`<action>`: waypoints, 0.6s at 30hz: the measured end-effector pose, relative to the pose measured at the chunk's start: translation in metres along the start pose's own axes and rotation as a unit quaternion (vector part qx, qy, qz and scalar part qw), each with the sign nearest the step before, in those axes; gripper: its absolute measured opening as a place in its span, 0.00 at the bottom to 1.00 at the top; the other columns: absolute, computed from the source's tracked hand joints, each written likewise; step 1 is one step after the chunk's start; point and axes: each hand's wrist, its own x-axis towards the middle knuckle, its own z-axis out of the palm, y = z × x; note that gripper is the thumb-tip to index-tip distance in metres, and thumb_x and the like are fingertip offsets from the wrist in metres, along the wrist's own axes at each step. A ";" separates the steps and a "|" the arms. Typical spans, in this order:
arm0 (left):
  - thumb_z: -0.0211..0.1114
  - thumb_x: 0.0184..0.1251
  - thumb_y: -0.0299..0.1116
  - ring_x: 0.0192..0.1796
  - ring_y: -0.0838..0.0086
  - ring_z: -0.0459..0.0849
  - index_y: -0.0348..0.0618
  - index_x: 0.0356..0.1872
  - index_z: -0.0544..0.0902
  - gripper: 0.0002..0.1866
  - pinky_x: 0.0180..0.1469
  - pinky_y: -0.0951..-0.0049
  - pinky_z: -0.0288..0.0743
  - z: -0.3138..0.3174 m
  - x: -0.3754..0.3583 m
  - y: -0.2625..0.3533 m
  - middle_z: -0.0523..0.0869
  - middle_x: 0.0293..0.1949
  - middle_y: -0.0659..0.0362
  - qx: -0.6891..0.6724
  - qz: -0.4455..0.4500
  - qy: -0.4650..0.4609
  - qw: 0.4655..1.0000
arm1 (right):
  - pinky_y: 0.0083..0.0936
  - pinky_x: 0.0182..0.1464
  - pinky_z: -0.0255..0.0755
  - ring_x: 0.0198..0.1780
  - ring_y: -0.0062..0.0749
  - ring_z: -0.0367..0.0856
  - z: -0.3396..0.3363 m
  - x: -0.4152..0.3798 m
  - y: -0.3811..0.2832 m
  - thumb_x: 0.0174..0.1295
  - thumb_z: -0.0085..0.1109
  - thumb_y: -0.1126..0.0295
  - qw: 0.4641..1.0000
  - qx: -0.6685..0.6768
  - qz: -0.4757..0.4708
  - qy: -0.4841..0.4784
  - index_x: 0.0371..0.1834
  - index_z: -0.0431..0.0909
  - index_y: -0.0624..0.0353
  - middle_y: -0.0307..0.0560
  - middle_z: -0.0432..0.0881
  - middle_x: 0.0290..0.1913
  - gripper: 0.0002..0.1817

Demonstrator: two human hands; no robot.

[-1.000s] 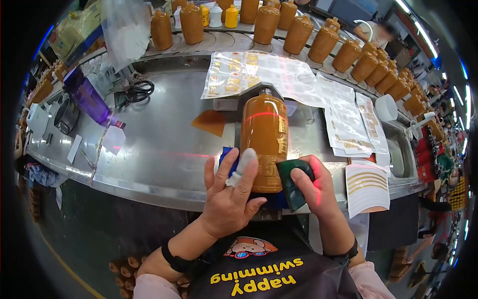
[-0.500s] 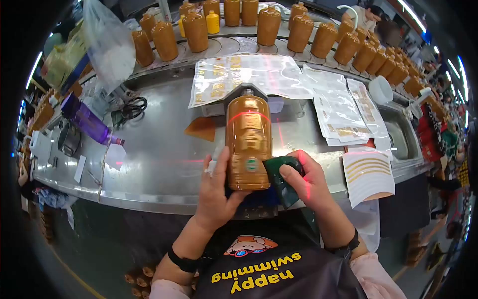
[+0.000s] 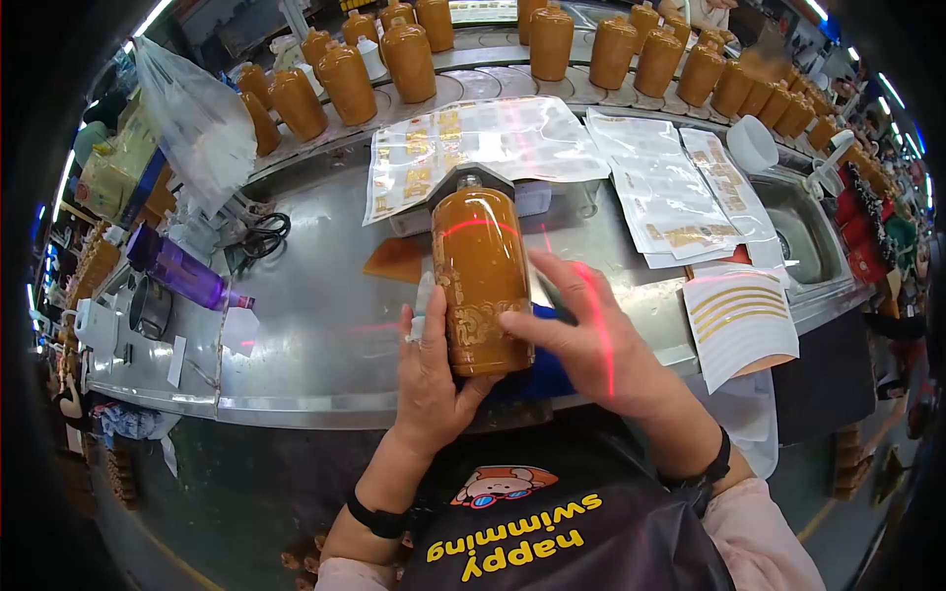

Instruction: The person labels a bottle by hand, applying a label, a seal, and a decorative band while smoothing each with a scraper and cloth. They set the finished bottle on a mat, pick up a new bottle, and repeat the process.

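A glossy brown bottle [image 3: 483, 266] lies with its neck in a dark angled holder [image 3: 472, 177], its base towards me. A gold raised pattern shows low on its side, and a red laser line crosses its upper part. My left hand [image 3: 434, 360] is wrapped round the bottle's lower left, with something pale on one finger. At the lower right, my right hand [image 3: 596, 340] has its fingers stretched apart, the thumb at the bottle's side. Beneath that hand, a blue thing [image 3: 547, 369] is partly hidden.
Label sheets [image 3: 493, 138] lie behind the bottle, with more sheets [image 3: 665, 187] and a gold-striped sheet [image 3: 741, 320] to the right. A brown piece [image 3: 394, 259] and a purple bottle [image 3: 187, 271] are leftward. Several brown bottles [image 3: 409, 61] stand on the conveyor. The sink [image 3: 810, 231] is at right.
The bottle has turned about its length: the gold lettering and green round mark are out of sight. My right hand has opened, and the dark green piece it held no longer shows.
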 end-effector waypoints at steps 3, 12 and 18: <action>0.66 0.64 0.55 0.69 0.48 0.70 0.30 0.74 0.52 0.50 0.75 0.43 0.47 0.005 -0.003 -0.005 0.66 0.71 0.42 -0.024 -0.005 0.003 1.000 | 0.44 0.63 0.69 0.63 0.61 0.70 -0.003 -0.011 0.014 0.49 0.60 0.81 0.997 -0.037 0.039 0.052 0.51 0.82 0.56 0.66 0.67 0.67 0.22; 0.65 0.66 0.53 0.72 0.46 0.65 0.28 0.75 0.51 0.49 0.75 0.44 0.45 -0.003 0.006 0.008 0.65 0.71 0.40 0.084 0.046 -0.005 0.995 | 0.43 0.61 0.70 0.59 0.57 0.73 0.000 -0.015 0.012 0.53 0.60 0.80 0.997 -0.075 0.016 0.024 0.59 0.79 0.53 0.66 0.71 0.64 0.26; 0.66 0.65 0.50 0.73 0.45 0.64 0.27 0.75 0.50 0.50 0.75 0.42 0.44 0.002 0.005 0.004 0.68 0.70 0.41 0.047 0.043 -0.003 0.998 | 0.36 0.40 0.76 0.37 0.50 0.85 0.001 0.020 -0.031 0.65 0.54 0.75 0.929 0.262 0.226 0.128 0.65 0.68 0.62 0.61 0.83 0.42 0.24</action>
